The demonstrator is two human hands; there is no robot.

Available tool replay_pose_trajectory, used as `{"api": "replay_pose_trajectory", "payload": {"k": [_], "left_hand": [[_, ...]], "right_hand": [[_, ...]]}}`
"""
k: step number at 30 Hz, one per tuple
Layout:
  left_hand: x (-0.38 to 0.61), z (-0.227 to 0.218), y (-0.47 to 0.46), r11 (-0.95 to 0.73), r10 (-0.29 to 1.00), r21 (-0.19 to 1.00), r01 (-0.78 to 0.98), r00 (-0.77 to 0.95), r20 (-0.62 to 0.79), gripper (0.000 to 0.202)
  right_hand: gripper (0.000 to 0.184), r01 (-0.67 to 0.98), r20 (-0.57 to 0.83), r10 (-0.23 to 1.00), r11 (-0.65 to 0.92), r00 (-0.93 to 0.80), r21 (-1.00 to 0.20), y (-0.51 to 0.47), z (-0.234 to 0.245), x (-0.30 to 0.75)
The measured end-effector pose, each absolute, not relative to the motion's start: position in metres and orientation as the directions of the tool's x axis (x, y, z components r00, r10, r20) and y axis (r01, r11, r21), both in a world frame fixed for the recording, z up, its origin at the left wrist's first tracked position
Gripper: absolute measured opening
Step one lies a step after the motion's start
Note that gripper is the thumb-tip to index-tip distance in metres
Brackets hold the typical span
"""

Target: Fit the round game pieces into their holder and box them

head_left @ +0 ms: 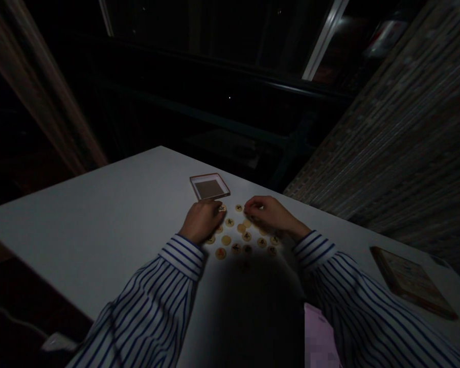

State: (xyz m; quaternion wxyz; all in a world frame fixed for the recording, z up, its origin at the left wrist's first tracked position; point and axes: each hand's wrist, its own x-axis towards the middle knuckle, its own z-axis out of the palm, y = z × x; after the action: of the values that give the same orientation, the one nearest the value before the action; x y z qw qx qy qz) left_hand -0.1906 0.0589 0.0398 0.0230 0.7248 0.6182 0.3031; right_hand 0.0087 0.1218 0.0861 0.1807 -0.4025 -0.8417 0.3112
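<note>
Several round wooden game discs (247, 236) with dark marks lie scattered on a white table (99, 220). My left hand (201, 221) rests curled at the left of the discs, its fingertips pinched on one disc (222, 208). My right hand (267, 213) is curled at the right of the group, fingertips touching near another disc (238, 207); whether it grips anything is too dark to tell. Both arms wear blue-and-white striped sleeves.
A small shallow square box (209, 186) with a brown inside sits just beyond the hands. A flat wooden board (412, 281) lies at the table's right edge. A brick wall (406, 143) rises on the right. A pink object (318, 337) is near me.
</note>
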Motion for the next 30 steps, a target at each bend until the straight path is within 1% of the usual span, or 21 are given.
{"api": "replay_pose_trajectory", "payload": {"k": [4, 7, 9, 14, 21, 25, 30], "left_hand": [[-0.193, 0.037, 0.059, -0.2, 0.925, 0.275, 0.94, 0.089, 0.368, 0.03], [-0.193, 0.037, 0.06, -0.188, 0.938, 0.246, 0.951, 0.1, 0.332, 0.029], [-0.194, 0.036, 0.06, -0.194, 0.942, 0.232, 0.953, 0.116, 0.314, 0.029], [-0.194, 0.038, 0.059, -0.194, 0.951, 0.211, 0.958, 0.131, 0.281, 0.027], [-0.196, 0.039, 0.059, -0.193, 0.96, 0.237, 0.952, 0.134, 0.244, 0.029], [-0.198, 0.036, 0.059, -0.22, 0.952, 0.266, 0.939, 0.148, 0.268, 0.03], [-0.197, 0.038, 0.058, -0.213, 0.941, 0.295, 0.932, 0.114, 0.32, 0.03]], "right_hand": [[0.02, 0.635, 0.057, 0.723, 0.639, -0.688, -0.434, 0.109, 0.085, 0.014], [0.019, 0.636, 0.019, 0.664, 0.725, -0.748, -0.264, 0.095, 0.087, 0.007], [0.02, 0.602, 0.006, 0.616, 0.772, -0.788, -0.205, 0.087, 0.087, 0.001], [0.021, 0.534, -0.038, 0.535, 0.831, -0.844, -0.155, 0.077, 0.085, -0.011], [0.023, 0.515, -0.076, 0.509, 0.844, -0.857, -0.149, 0.071, 0.077, -0.02], [0.023, 0.51, -0.072, 0.505, 0.85, -0.86, -0.129, 0.071, 0.074, -0.021], [0.023, 0.525, -0.093, 0.518, 0.847, -0.85, -0.083, 0.069, 0.073, -0.022]]}}
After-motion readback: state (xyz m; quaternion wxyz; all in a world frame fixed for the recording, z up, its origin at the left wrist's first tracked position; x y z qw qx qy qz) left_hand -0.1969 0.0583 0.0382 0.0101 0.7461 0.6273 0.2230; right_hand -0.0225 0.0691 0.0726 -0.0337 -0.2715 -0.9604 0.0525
